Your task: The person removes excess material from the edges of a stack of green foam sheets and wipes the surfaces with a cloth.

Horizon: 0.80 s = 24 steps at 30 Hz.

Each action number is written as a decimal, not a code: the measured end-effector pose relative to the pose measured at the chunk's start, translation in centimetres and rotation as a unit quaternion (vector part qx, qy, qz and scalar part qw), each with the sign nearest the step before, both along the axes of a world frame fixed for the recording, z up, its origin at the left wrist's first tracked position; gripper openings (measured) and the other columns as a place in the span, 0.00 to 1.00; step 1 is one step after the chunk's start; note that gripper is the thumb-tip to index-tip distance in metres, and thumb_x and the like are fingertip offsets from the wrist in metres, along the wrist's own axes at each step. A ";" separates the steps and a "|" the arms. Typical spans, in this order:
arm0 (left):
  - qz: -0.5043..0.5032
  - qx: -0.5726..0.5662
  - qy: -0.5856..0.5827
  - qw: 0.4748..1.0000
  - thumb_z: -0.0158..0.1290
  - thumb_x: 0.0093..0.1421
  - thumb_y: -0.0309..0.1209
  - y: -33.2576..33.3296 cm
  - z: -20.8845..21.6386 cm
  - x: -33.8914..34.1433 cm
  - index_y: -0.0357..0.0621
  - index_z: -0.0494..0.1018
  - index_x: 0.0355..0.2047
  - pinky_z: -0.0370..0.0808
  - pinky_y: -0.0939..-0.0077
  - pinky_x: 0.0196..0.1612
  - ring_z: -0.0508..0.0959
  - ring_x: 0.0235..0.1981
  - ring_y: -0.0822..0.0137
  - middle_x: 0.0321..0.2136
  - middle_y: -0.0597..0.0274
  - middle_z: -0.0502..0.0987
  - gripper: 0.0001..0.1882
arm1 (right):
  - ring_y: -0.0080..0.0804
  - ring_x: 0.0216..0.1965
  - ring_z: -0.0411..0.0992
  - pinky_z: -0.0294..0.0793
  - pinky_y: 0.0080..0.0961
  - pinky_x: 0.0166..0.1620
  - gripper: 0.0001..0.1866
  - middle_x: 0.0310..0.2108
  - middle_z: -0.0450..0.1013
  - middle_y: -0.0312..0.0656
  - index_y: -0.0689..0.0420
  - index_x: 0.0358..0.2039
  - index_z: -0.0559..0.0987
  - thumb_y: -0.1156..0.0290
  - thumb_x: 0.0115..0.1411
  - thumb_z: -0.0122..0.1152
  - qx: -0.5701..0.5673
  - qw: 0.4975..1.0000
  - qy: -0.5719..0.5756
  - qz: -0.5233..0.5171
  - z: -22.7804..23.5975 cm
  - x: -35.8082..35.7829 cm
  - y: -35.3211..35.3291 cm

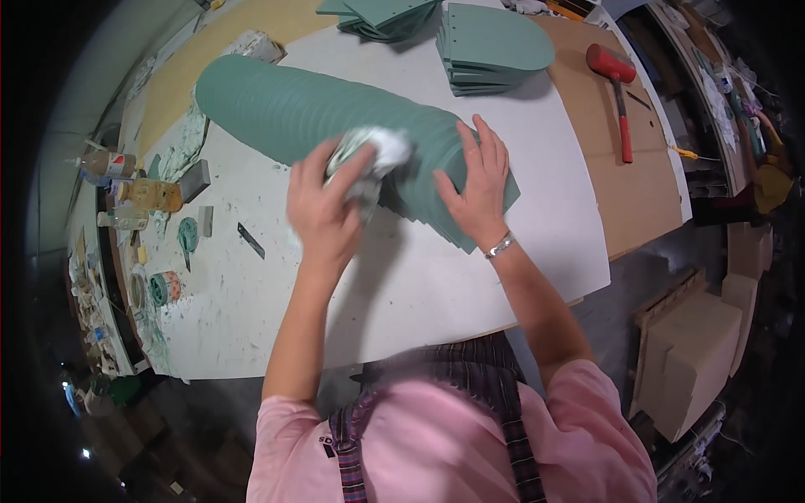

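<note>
A long row of overlapping green round-ended panels (277,105) lies fanned out across the white table sheet, running from the far left toward the middle. My left hand (325,193) is closed around a crumpled whitish cloth (381,149) with green smears, held against or just over the near edge of the row; motion blurs the cloth. My right hand (480,180), with a silver bracelet on the wrist, lies with spread fingers on the panel at the row's right end.
Stacks of similar green panels (495,46) stand at the back. A red mallet (618,96) lies at the right. Along the left are bottles (155,194), a grey block (194,181), a dark blade-like tool (251,241) and a tape roll (164,287). Cardboard boxes (692,360) stand at lower right.
</note>
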<state>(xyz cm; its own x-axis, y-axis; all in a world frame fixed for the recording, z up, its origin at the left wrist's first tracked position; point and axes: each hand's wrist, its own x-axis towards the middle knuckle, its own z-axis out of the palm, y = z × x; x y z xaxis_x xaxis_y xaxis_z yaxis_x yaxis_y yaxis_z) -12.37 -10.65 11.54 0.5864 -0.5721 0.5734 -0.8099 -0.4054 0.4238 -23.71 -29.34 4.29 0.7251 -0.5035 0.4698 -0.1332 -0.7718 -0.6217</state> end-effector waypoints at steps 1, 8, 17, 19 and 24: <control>-0.018 -0.005 -0.031 0.999 0.51 0.42 0.18 -2.9 0.8 0.1 0.61 0.82 0.45 0.72 0.62 0.43 0.74 0.40 0.54 0.49 0.60 0.78 0.30 | 0.54 0.62 0.58 0.54 0.52 0.64 0.39 0.65 0.59 0.53 0.59 0.61 0.68 0.56 0.51 0.67 -0.024 1.000 -0.013 -0.003 -0.5 0.1 -0.3; -0.052 0.119 0.094 0.987 0.52 0.44 0.21 5.6 -11.2 -4.9 0.56 0.83 0.36 0.70 0.63 0.47 0.73 0.42 0.55 0.46 0.61 0.79 0.20 | 0.49 0.60 0.61 0.53 0.53 0.63 0.37 0.60 0.65 0.48 0.55 0.58 0.72 0.46 0.52 0.60 -0.043 0.998 -0.049 -0.025 -2.1 0.6 -0.6; 0.055 0.028 -0.086 0.994 0.47 0.44 0.17 -1.5 -3.8 6.5 0.52 0.83 0.41 0.70 0.60 0.48 0.72 0.44 0.52 0.49 0.55 0.77 0.26 | 0.49 0.59 0.62 0.55 0.51 0.62 0.36 0.59 0.66 0.46 0.54 0.57 0.73 0.50 0.49 0.62 -0.038 0.997 -0.056 -0.020 -2.1 1.2 -0.2; 0.073 -0.080 0.012 0.994 0.49 0.43 0.19 3.4 -10.0 3.4 0.52 0.84 0.36 0.71 0.60 0.50 0.74 0.47 0.54 0.50 0.54 0.77 0.22 | 0.49 0.58 0.62 0.55 0.51 0.62 0.36 0.59 0.66 0.47 0.54 0.58 0.73 0.49 0.50 0.61 -0.045 0.998 -0.050 -0.015 -2.3 1.1 -0.4; 0.121 -0.039 0.056 0.990 0.52 0.47 0.20 6.0 -7.1 3.7 0.44 0.82 0.40 0.72 0.60 0.52 0.75 0.47 0.52 0.43 0.50 0.79 0.19 | 0.49 0.59 0.62 0.54 0.51 0.63 0.36 0.60 0.65 0.47 0.55 0.58 0.72 0.47 0.53 0.58 -0.063 0.997 -0.039 -0.019 -2.5 0.7 -0.8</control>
